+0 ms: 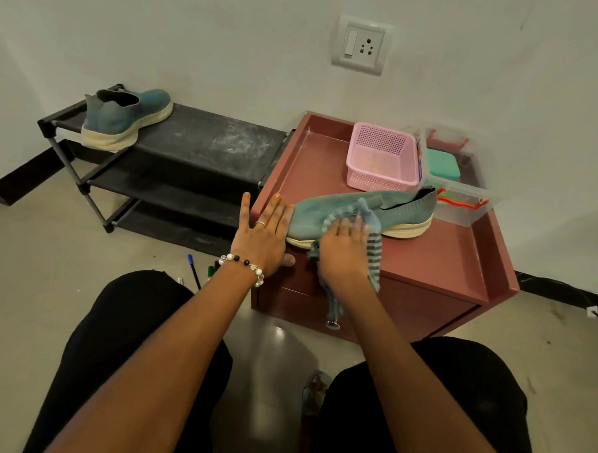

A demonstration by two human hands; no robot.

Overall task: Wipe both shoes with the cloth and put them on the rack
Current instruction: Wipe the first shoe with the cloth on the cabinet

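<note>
Right, I'm looking down at the maroon cabinet-top bench (436,263), and the second teal knit slip-on shoe with the cream sole (387,213) is lying across its front, toe pointing to my left. My right hand (344,252) is pressed flat on the shoe's side with the blue-and-grey striped cloth (373,250) bunched under the palm; the fingers lie fairly straight over it, and the loose end of the cloth trails down over the bench's front edge. My left hand (264,238) is released and flat, fingers straight, its inner edge up against the toe to brace the shoe.

The other teal shoe (124,119) already sits on the top tier of the black metal-and-fabric shoe rack (205,143), at its left end (so I'd call this roughly the halfway mark, with this one still in the wiping).

How will it handle? I'd judge it light, with a soft knit upper that dents under pressure and a firmer foam sole. That upper will squash if I pinch it, so my pick is the sole edge or the collar at the heel opening. The free space on the rack's top tier, right of the first shoe, looks like the landing spot.

Behind the shoe stand a pink perforated plastic basket (383,158) and a clear plastic container (463,206).
</note>
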